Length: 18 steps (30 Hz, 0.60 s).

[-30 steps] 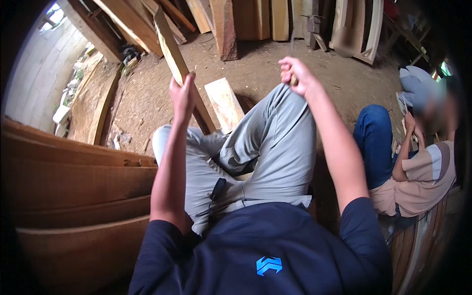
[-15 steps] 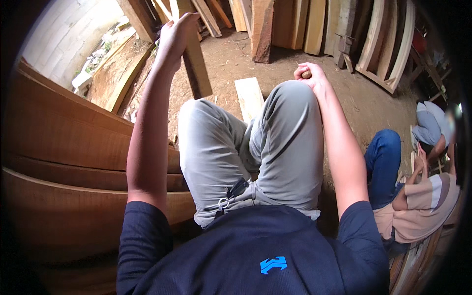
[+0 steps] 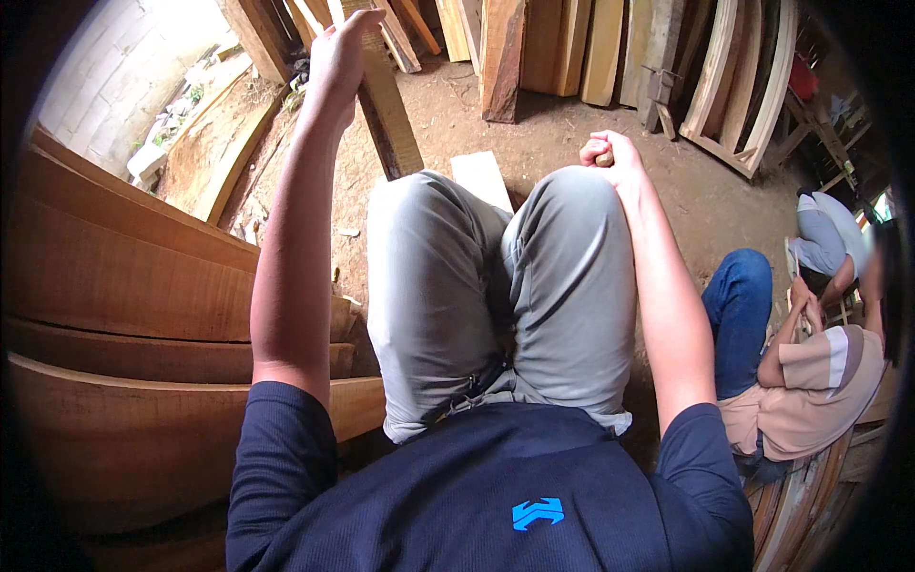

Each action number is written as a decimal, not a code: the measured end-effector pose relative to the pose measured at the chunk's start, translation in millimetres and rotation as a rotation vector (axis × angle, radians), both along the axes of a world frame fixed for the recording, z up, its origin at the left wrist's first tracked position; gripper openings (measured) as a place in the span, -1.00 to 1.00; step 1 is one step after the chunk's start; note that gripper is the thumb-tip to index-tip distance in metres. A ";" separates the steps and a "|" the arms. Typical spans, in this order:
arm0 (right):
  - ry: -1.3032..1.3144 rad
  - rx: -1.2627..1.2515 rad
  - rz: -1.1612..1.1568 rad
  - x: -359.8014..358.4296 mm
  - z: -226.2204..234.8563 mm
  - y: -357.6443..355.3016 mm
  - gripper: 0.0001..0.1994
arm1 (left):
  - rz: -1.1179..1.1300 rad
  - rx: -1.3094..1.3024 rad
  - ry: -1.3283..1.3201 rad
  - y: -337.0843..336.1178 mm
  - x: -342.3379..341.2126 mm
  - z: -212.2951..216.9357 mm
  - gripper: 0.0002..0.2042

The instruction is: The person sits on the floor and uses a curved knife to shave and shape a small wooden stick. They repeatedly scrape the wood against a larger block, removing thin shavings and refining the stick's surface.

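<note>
My left hand [image 3: 335, 81] is raised at the far left, closed round the upper part of a wooden board [image 3: 389, 119]. The board slants down to beside my left knee, and its dark side faces me. Above my right knee, my right hand [image 3: 618, 157] is closed round a wooden handle [image 3: 603, 159]; only its rounded brown end shows, and the rest is hidden by my fingers. Between my knees, a pale piece of wood [image 3: 481, 179] shows on the ground, its near part covered by my legs.
Large curved planks [image 3: 133, 286] stand stacked close on my left. More boards [image 3: 543, 48] and a curved wooden frame [image 3: 753, 86] lean along the far side. At the right sits a person in a peach shirt [image 3: 810, 400], with another person [image 3: 824, 234] beyond. The floor is bare earth [image 3: 553, 124].
My knees have shifted and my left knee now covers the board's lower end. My right hand sits slightly farther right, still round the handle. My left hand keeps its hold on the board.
</note>
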State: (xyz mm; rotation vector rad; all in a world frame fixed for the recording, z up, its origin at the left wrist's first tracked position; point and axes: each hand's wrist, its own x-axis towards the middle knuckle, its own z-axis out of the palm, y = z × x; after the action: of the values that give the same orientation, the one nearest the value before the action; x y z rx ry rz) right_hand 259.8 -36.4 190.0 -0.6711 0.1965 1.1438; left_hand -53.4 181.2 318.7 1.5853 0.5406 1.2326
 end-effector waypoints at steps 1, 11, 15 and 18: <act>0.005 -0.002 0.002 1.0 -0.7 -1.0 -0.77 | -0.002 0.009 -0.010 -1.5 -1.7 2.2 -0.72; -0.032 0.043 -0.038 25.1 -22.2 -22.5 -0.79 | -0.044 -0.064 -0.242 0.5 -23.2 50.9 -0.73; -0.037 0.031 -0.126 42.1 -34.4 -27.6 -0.79 | 0.032 0.120 -0.249 10.9 -25.4 71.0 -0.72; -0.032 0.050 -0.161 56.3 -45.7 -26.8 -0.77 | 0.105 0.101 -0.198 -1.0 -24.7 83.6 -0.71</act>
State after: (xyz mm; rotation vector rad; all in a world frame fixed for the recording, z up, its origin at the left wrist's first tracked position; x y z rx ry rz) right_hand 316.1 -63.2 144.3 -0.6174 0.1910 0.9801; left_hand -78.1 180.2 402.3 1.5121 0.4453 1.4980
